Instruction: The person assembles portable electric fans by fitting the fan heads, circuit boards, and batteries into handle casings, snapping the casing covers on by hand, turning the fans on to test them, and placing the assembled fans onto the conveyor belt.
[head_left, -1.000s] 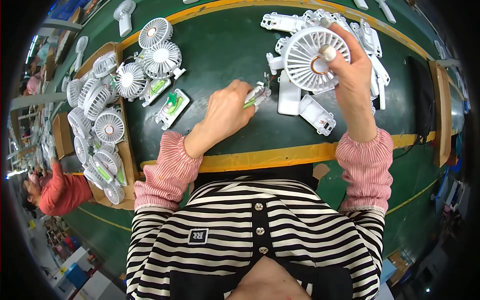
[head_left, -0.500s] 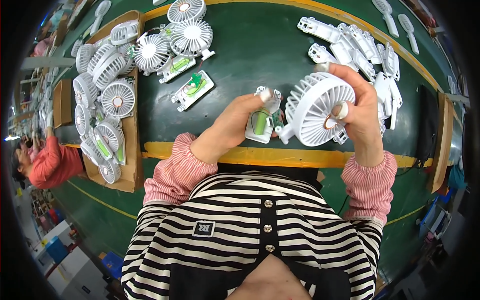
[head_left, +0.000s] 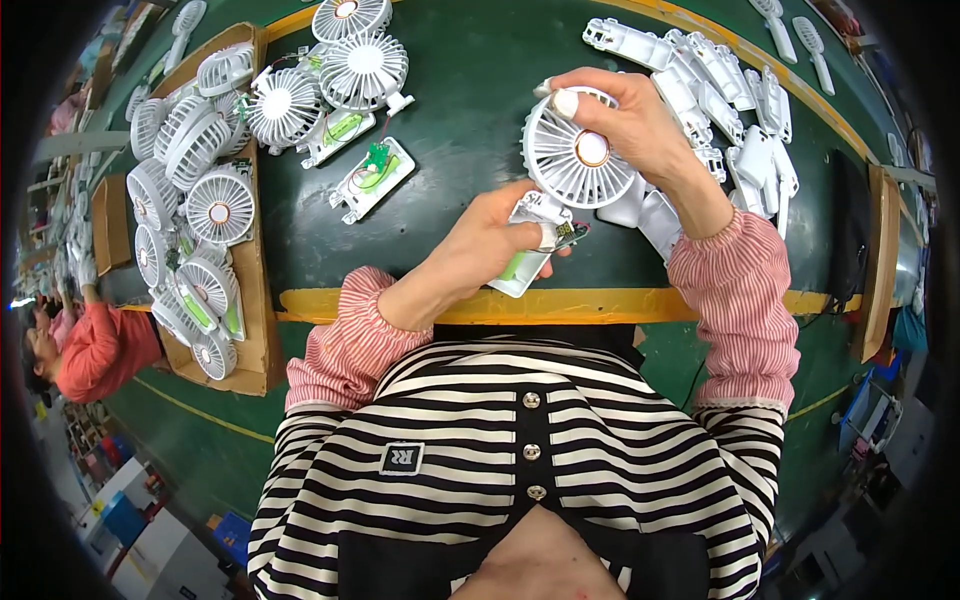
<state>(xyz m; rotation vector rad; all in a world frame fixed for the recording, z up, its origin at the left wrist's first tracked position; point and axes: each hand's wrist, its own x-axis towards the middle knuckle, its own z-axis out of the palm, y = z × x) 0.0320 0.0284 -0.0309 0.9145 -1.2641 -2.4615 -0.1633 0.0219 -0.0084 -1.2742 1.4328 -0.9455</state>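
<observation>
My left hand (head_left: 490, 238) is closed on a white fan handle shell (head_left: 522, 268), in which a green battery cell and a small circuit board with wires show. Above it, my right hand (head_left: 622, 118) grips the rim of a round white fan head (head_left: 575, 160), its grille and copper-coloured centre ring facing up. The lower edge of the fan head meets the top of the handle shell; whether the two are joined I cannot tell. White tips cover some of my fingers. Another open handle shell (head_left: 372, 180) with a green battery and board lies left of my hands.
A cardboard box (head_left: 250, 345) full of white fans stands at the left. Several fan heads (head_left: 365, 70) lie beside it. White handle covers (head_left: 700, 85) are heaped at the right. Yellow tape (head_left: 600, 305) runs along the table's near edge. A person in red (head_left: 105, 345) is at far left.
My right hand has carried the fan head left and up and turned it, bringing it against the top of the handle shell. My left hand has tilted the shell slightly.
</observation>
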